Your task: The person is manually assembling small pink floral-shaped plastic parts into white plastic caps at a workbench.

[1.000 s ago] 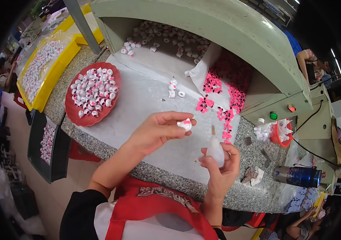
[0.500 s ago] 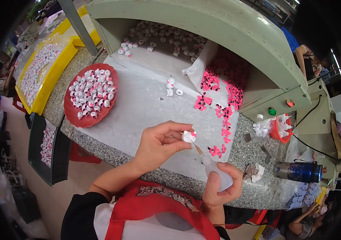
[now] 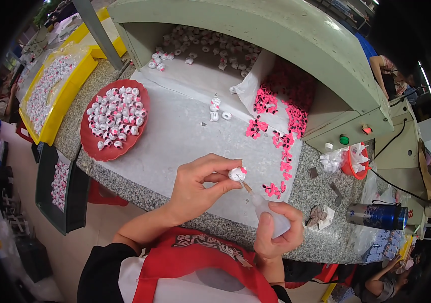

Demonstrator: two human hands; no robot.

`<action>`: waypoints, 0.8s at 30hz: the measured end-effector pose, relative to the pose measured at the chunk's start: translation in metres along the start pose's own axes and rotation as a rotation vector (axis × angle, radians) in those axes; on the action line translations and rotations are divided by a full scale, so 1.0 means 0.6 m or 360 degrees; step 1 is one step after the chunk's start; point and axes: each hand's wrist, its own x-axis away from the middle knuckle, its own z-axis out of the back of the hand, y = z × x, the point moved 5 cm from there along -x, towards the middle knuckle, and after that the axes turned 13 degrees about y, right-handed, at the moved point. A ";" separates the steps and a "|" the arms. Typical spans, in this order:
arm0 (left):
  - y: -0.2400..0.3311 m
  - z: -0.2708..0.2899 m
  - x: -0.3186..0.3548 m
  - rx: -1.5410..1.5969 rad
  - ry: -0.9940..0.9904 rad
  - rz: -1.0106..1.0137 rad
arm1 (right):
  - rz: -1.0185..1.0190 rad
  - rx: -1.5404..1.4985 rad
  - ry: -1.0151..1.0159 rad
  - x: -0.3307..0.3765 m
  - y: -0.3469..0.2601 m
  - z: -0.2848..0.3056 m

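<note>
Between the thumb and fingers of my left hand [image 3: 197, 183] is a small white figure head [image 3: 237, 174] with a pink patch. My right hand [image 3: 279, 230] grips a translucent squeeze bottle [image 3: 272, 217], tilted so that its thin needle tip meets the head or lies just at it; which, I cannot tell. Under both hands lies white sheeting [image 3: 175, 136] on the bench. Small pink pieces with dark centres [image 3: 274, 189] are strewn along its right side. A few white heads [image 3: 215, 116] stand near the middle of the sheet.
A red scalloped plate [image 3: 88, 144] full of white-and-pink heads sits at left, near a yellow tray [image 3: 56, 121] and a dark green bin [image 3: 76, 202]. Ahead arches a pale green metal housing [image 3: 215, 14]. At right are a red cup [image 3: 347, 166] and a blue flask [image 3: 377, 216].
The bottle and my right hand have shifted slightly left. In my left fingers the head has turned a little, its pink patch now showing less widely.
</note>
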 end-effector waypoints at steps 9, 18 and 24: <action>0.002 0.005 0.000 -0.0099 0.0014 -0.0047 | 0.0098 0.0067 -0.0146 -0.008 -0.011 -0.003; -0.017 0.001 0.001 0.0353 0.0004 0.0566 | 0.0010 0.0018 -0.0040 -0.006 -0.001 0.004; -0.016 0.002 0.000 0.0359 -0.0005 0.0575 | -0.0006 0.0008 -0.0026 -0.007 0.001 0.002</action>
